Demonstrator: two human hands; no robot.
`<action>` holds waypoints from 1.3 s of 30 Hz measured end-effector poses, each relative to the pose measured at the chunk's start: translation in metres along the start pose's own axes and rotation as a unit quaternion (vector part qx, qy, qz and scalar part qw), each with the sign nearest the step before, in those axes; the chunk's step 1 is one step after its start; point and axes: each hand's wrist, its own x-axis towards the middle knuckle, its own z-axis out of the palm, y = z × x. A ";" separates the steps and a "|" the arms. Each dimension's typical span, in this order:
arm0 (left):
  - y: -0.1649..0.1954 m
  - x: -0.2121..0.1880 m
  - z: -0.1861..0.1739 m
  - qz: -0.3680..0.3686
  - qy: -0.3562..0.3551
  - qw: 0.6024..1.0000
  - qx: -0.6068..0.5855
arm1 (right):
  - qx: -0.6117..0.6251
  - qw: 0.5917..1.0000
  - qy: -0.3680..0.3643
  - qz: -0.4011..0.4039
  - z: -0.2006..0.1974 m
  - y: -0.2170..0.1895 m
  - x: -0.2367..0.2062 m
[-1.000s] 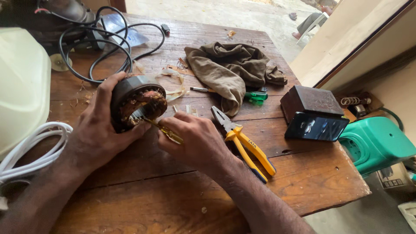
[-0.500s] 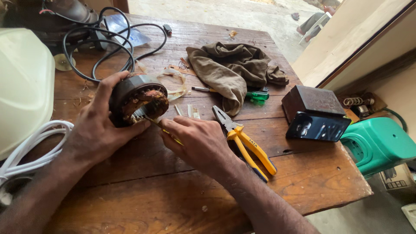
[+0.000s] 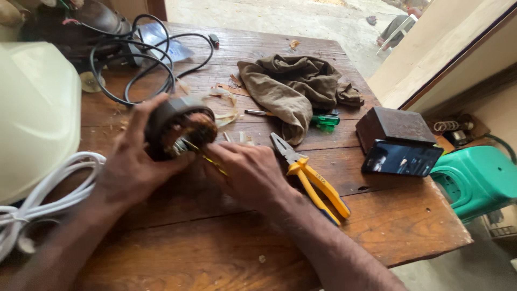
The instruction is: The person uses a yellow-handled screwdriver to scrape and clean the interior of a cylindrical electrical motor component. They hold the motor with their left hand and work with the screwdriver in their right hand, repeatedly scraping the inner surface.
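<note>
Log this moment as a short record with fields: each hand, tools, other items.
left hand: grips dark round motor stator, tilted on the wooden table
right hand: pinches thin yellow tool, tip at the stator's copper windings
tools lying loose: yellow-handled pliers, green-handled screwdriver
cloth: brown rag
cables: black cord, white cord

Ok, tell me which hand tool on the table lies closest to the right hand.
The yellow-handled pliers, lying just beside the right hand. The green-handled screwdriver sits farther back, against the brown cloth.
</note>
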 end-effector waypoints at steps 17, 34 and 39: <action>-0.044 0.000 -0.019 0.002 0.005 0.997 0.077 | 0.047 0.997 0.053 0.033 0.007 -0.008 0.032; -0.037 0.000 -0.021 0.005 0.004 0.997 0.076 | 0.123 0.973 -0.006 0.193 0.009 -0.008 0.035; -0.038 0.000 -0.021 0.002 0.004 0.997 0.074 | 0.147 0.972 -0.031 0.181 0.008 -0.010 0.036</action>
